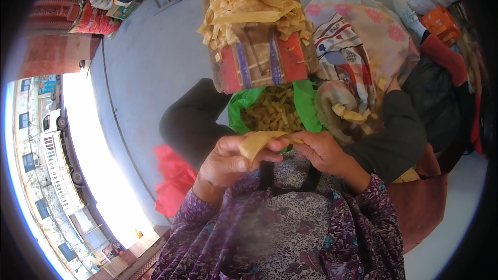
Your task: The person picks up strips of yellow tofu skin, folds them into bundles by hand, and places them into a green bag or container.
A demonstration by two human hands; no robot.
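Between my hands, above my lap, is a flat yellowish strip (258,143), which looks like dried tofu skin or a similar material. My left hand (225,159) supports its broad, bent end on the fingers, with the thumb against it. The fingertips of my right hand (325,153) pinch its narrow end. Just beyond my hands sits a green plastic bag (243,105), holding many short folded yellowish pieces (274,111). Over the bag's far side reaches a red board (293,66) with purple bands, and a heap of loose yellowish strips (253,0) lies on it.
A floral cloth bundle (362,11) and a patterned cloth (342,50) lie right of the board, with a few strips nearby. Red plastic (173,179) is on the floor at left. Another person's red sleeve (445,56) shows at right, near an orange object (441,25).
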